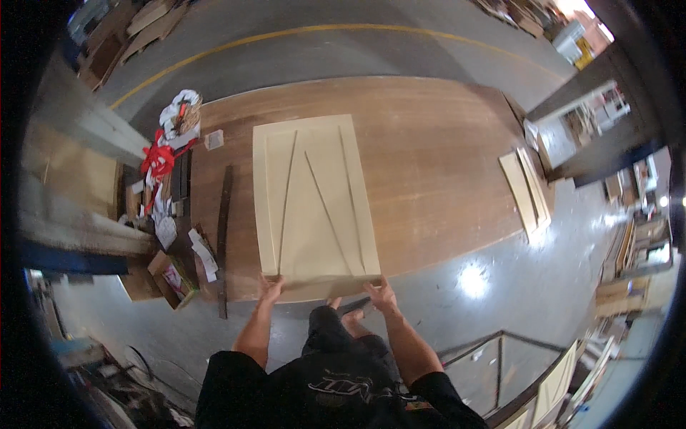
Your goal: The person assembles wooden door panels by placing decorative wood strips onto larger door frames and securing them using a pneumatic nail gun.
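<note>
A cream-coloured rectangular panel [318, 179] lies on the large brown tabletop [436, 157], its near edge at the table's front. Long thin lines run along its face, two of them slanted; I cannot tell whether they are loose strips or part of the panel. My left hand [270, 288] is closed on its near left corner, fingers on top. At the near right corner, my right hand [382, 294] grips it in the same way. The undersides of both grips are hidden.
Left of the panel lies a long dark strip [225, 243]. Red and white cloths [158, 159] and an open cardboard box [171, 279] sit at the left. Cream boards [525, 189] rest at the table's right end. A metal frame [500, 365] stands behind right.
</note>
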A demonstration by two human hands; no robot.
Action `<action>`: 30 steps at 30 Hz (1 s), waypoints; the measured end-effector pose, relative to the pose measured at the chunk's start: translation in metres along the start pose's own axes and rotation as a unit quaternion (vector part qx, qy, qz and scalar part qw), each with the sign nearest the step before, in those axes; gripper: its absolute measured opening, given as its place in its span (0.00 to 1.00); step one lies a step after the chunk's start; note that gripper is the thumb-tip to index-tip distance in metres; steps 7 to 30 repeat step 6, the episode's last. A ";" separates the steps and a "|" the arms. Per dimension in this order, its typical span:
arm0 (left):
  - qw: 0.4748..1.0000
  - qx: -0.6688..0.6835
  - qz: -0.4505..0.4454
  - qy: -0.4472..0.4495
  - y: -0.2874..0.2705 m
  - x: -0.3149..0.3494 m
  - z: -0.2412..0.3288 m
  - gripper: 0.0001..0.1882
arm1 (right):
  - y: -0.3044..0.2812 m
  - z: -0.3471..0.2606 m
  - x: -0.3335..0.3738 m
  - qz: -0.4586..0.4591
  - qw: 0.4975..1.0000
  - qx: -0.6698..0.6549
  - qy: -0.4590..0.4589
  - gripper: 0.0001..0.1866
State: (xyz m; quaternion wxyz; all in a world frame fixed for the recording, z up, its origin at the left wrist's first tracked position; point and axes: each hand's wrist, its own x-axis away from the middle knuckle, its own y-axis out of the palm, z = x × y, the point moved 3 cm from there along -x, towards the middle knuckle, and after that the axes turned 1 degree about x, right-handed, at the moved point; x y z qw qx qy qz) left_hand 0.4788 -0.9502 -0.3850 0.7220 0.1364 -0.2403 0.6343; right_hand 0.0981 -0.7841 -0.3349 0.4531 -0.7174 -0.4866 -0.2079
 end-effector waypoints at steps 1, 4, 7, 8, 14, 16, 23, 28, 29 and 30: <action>0.990 -0.140 0.031 0.002 0.004 -0.015 -0.004 0.59 | -0.010 0.015 -0.018 0.040 0.985 -0.013 -0.168 0.45; 0.960 -0.269 -0.011 -0.082 0.053 -0.015 0.016 0.60 | -0.033 0.044 -0.017 0.064 0.974 -0.083 -0.203 0.45; 0.987 -0.112 -0.080 -0.077 0.034 0.004 0.023 0.54 | -0.041 0.025 0.013 -0.002 0.982 -0.153 -0.112 0.44; 0.987 -0.112 -0.080 -0.077 0.034 0.004 0.023 0.54 | -0.041 0.025 0.013 -0.002 0.982 -0.153 -0.112 0.44; 0.987 -0.112 -0.080 -0.077 0.034 0.004 0.023 0.54 | -0.041 0.025 0.013 -0.002 0.982 -0.153 -0.112 0.44; 0.987 -0.112 -0.080 -0.077 0.034 0.004 0.023 0.54 | -0.041 0.025 0.013 -0.002 0.982 -0.153 -0.112 0.44; 0.987 -0.112 -0.080 -0.077 0.034 0.004 0.023 0.54 | -0.041 0.025 0.013 -0.002 0.982 -0.153 -0.112 0.44; 0.987 -0.112 -0.080 -0.077 0.034 0.004 0.023 0.54 | -0.041 0.025 0.013 -0.002 0.982 -0.153 -0.112 0.44; 0.987 -0.112 -0.080 -0.077 0.034 0.004 0.023 0.54 | -0.041 0.025 0.013 -0.002 0.982 -0.153 -0.112 0.44; 0.987 -0.112 -0.080 -0.077 0.034 0.004 0.023 0.54 | -0.041 0.025 0.013 -0.002 0.982 -0.153 -0.112 0.44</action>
